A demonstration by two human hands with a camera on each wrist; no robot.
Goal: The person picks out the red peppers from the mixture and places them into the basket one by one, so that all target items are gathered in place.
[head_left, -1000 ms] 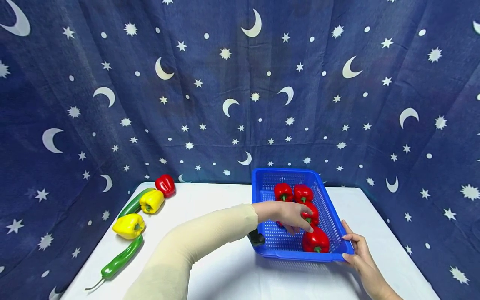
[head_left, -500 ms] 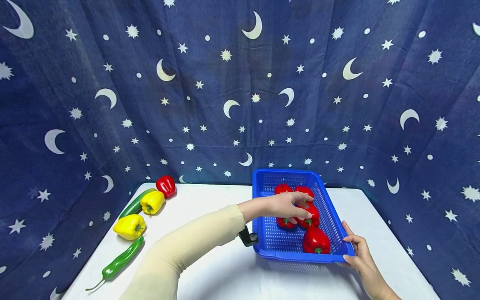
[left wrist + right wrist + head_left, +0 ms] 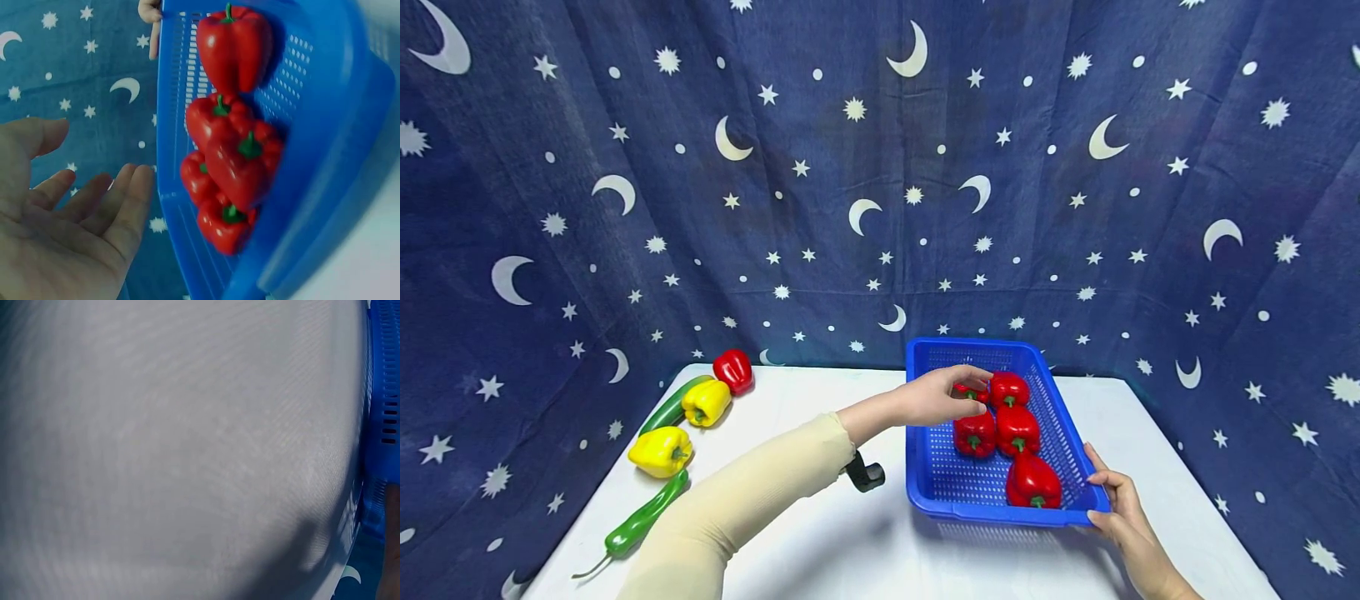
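Note:
My left hand [image 3: 936, 397] is over the left side of a blue plastic basket [image 3: 985, 511], fingers spread and nothing in them. In the left wrist view the palm [image 3: 69, 240] faces up beside the basket, apart from the peppers. Several red bell peppers lie in the basket: one near the front [image 3: 1033, 482], others in the middle and back, such as this pepper [image 3: 1017, 430]. The rearmost left pepper is partly hidden behind my left hand. My right hand [image 3: 1126, 521] grips the basket's front right corner, thumb at the front and fingers along the right rim.
At the table's left edge lie a red bell pepper [image 3: 733, 372], two yellow bell peppers [image 3: 661, 451], a dark green cucumber-like vegetable [image 3: 670, 407] and a long green chili pepper [image 3: 643, 521]. A blue star-and-moon cloth [image 3: 820, 208] hangs around the white table [image 3: 820, 483].
My left hand has let go of the peppers in the basket and drawn back up and to the left. The right hand stays at the basket's corner.

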